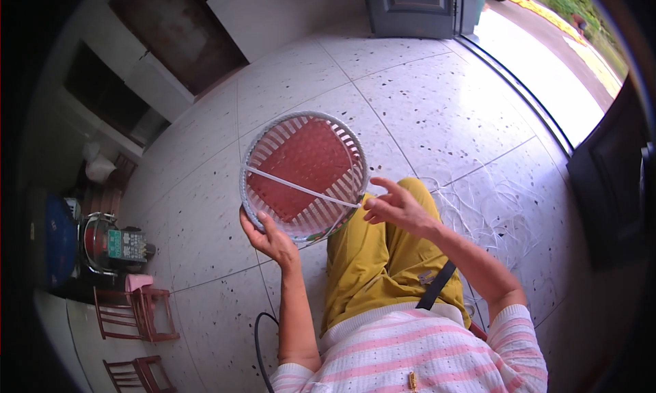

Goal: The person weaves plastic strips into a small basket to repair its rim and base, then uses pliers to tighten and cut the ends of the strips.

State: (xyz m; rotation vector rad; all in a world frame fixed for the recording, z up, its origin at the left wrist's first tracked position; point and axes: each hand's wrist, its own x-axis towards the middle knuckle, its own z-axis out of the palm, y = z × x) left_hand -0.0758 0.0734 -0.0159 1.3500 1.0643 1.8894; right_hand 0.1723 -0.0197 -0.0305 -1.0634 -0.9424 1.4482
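My left hand [273, 239] grips the lower left rim of a round basket [294, 164], which has pale slatted sides, a grey-blue woven rim and a red woven base. A flat white strip [301, 186] crosses the basket from the left rim toward its lower right. My right hand [396, 208] is just right of the basket with its fingers apart and bent, close to the strip’s right end; I see nothing held in it. The basket is above my knees, clad in yellow trousers [355, 263].
Loose white strips [485, 208] lie tangled on the tiled floor [273, 99] at my right. At left stand red wooden chairs [137, 318] and a wheeled machine [109, 242] with a blue part. An open dark door [406, 7] borders a bright doorway. A black cord [266, 345] curves beside my left arm.
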